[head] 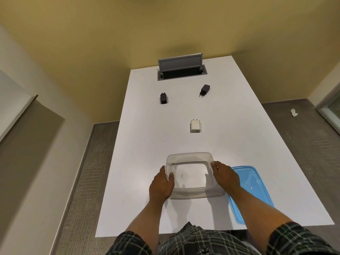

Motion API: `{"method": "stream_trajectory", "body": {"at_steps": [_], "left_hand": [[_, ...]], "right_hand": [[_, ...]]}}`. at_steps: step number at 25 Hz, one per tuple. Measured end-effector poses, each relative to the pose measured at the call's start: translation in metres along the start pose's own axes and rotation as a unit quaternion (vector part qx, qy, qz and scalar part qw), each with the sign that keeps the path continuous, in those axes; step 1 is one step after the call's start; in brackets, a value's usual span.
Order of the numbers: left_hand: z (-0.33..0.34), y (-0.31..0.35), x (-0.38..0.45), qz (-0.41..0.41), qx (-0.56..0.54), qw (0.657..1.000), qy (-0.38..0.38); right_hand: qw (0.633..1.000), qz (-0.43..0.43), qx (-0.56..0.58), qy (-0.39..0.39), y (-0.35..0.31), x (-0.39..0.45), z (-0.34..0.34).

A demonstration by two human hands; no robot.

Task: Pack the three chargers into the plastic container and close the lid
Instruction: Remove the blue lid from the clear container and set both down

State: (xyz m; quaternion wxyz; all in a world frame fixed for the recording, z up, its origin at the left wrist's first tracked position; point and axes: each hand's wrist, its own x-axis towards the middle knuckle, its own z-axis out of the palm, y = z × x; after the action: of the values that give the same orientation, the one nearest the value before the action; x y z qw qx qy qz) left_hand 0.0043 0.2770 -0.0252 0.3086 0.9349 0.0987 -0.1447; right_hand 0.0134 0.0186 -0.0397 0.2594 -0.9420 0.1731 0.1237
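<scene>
Clear plastic container point(191, 173) standing open and empty near the middle of the worktop's point(143, 137) near edge, lid off. Left hand point(161, 184) pressed against the container's left wall, thumb hooked over the rim, fingers down the outside; grip closed on that side of the container. Right hand point(225, 178) doing the same on the right wall, thumb over the rim, grip likewise closed on the container. Blue lid point(252, 188) lying flat on the worktop just beside the container, toward the near right corner, partly covered by the right forearm. White charger point(195, 126) flat on the worktop about midway between near and far edges, prongs pointing to the far edge, well apart from the container. Two black chargers farther back: black charger on the left point(163, 98), prongs toward the far edge, and black charger on the right point(204, 90), tilted, prongs toward the near edge. Grey cable hatch point(181, 68) set into the worktop at the far edge, flap raised. Plaid short sleeves visible at the bottom. Crumpled white scrap point(294, 113) on the floor beyond the right edge.
</scene>
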Motion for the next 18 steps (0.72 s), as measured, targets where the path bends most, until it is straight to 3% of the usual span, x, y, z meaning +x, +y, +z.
{"method": "stream_trajectory", "body": {"at_steps": [4,10,18], "left_hand": [[-0.005,0.003,0.002,0.003,-0.003,1.0,0.02],[-0.023,-0.003,0.032,0.062,0.101,0.992,0.05],[-0.043,0.001,0.103,0.107,0.157,0.982,0.015]], "right_hand": [[0.998,0.018,-0.052,0.041,-0.004,0.001,-0.002],[0.987,0.02,0.002,0.157,-0.013,0.019,-0.007],[0.987,0.007,0.038,0.159,-0.059,0.067,-0.012]]}}
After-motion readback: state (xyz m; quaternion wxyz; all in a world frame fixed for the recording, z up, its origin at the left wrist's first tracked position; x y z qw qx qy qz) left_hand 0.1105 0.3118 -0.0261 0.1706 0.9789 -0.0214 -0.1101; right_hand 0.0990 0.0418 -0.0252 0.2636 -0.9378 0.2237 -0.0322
